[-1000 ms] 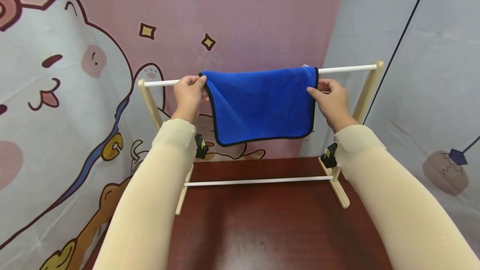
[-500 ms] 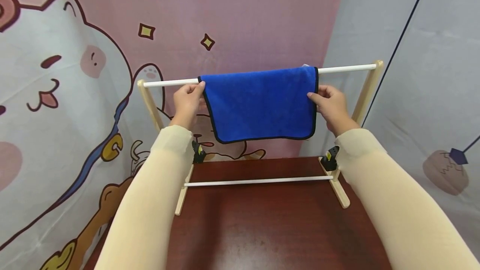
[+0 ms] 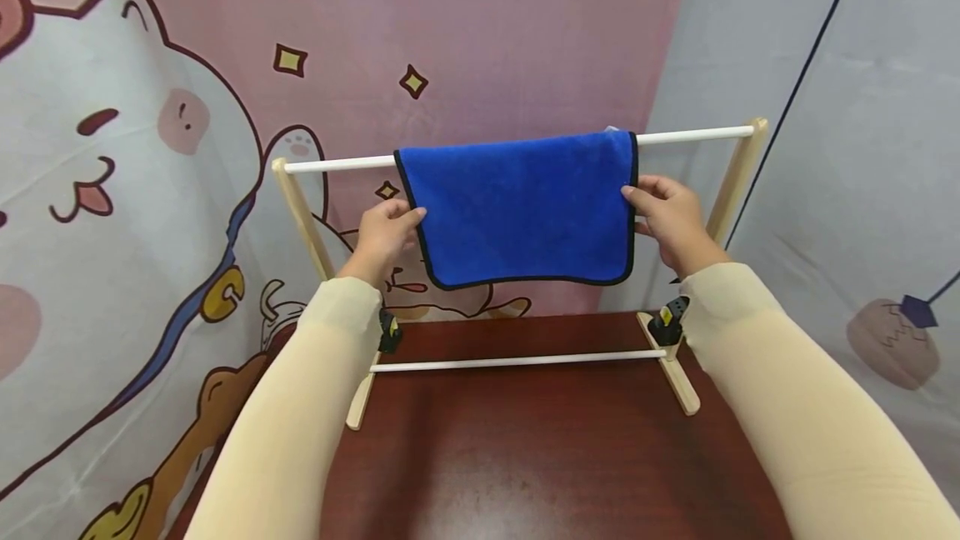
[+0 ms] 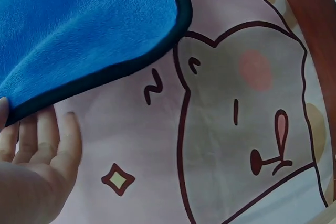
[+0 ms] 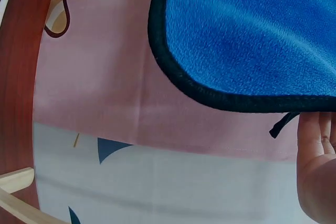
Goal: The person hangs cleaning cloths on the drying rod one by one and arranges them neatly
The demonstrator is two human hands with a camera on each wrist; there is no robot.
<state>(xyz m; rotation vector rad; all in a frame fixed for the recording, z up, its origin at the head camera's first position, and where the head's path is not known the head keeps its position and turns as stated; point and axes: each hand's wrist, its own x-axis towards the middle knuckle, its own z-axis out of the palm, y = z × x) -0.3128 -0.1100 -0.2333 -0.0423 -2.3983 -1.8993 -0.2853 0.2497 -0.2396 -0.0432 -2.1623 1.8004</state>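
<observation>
A blue towel [image 3: 525, 211] with black edging hangs folded over the white top rod [image 3: 337, 165] of a wooden rack. My left hand [image 3: 385, 232] pinches its left edge below the rod, thumb in front and fingers behind. On the opposite edge, slightly higher, my right hand [image 3: 671, 219] holds the cloth the same way. The left wrist view has the left hand [image 4: 39, 174] at the black border, its thumb mostly cut off. From the right wrist, only part of the right hand [image 5: 319, 177] shows under the towel's edge, beside a small black loop [image 5: 282, 126].
Light wooden posts [image 3: 738, 177] carry the rack on a dark red-brown table [image 3: 525, 457]. A white lower rod [image 3: 517, 362] joins its feet. Behind stands a pink and white curtain [image 3: 525, 40] printed with cartoon animals.
My left hand has come down from the towel's top left corner along its edge. That corner now lies on the rod. The right hand has slid slightly lower.
</observation>
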